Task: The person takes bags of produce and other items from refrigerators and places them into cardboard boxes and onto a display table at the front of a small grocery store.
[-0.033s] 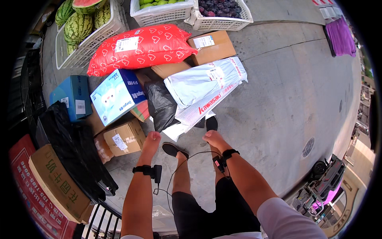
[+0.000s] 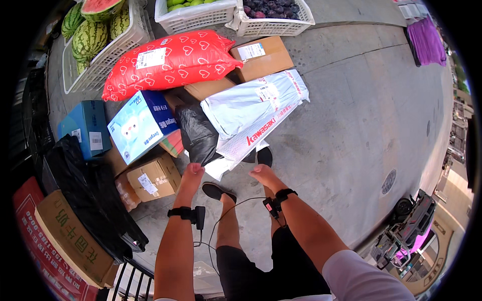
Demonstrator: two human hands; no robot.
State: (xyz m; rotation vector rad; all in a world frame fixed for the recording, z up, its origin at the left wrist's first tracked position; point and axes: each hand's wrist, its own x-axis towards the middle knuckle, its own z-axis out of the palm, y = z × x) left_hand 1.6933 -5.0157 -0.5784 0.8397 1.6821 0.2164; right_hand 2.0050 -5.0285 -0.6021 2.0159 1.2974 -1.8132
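My left hand point(image 2: 192, 175) is curled closed, at the lower corner of a black plastic bag point(image 2: 197, 133); whether it touches the bag I cannot tell. Also closed, my right hand point(image 2: 263, 174) is below a long white padded parcel point(image 2: 258, 130) with red lettering. The undersides of both hands are hidden, so anything in them cannot be made out. A crumpled white wrapper point(image 2: 220, 168) shows between the hands. Left of the bag are a blue-and-white printed carton point(image 2: 134, 128) and a taped brown box point(image 2: 156, 178). A red heart-patterned parcel point(image 2: 173, 62) lies farther back.
White crates of watermelons point(image 2: 103, 67), green fruit point(image 2: 196, 20) and dark plums point(image 2: 273, 27) line the back. A blue box point(image 2: 94, 129), black plastic sheeting point(image 2: 95, 190) and flattened cardboard point(image 2: 73, 241) are at left. A parked vehicle point(image 2: 401, 231) appears at lower right.
The parcels and crates sit slightly farther left in the picture. My right hand has shifted a little left; my left hand is nearly unmoved.
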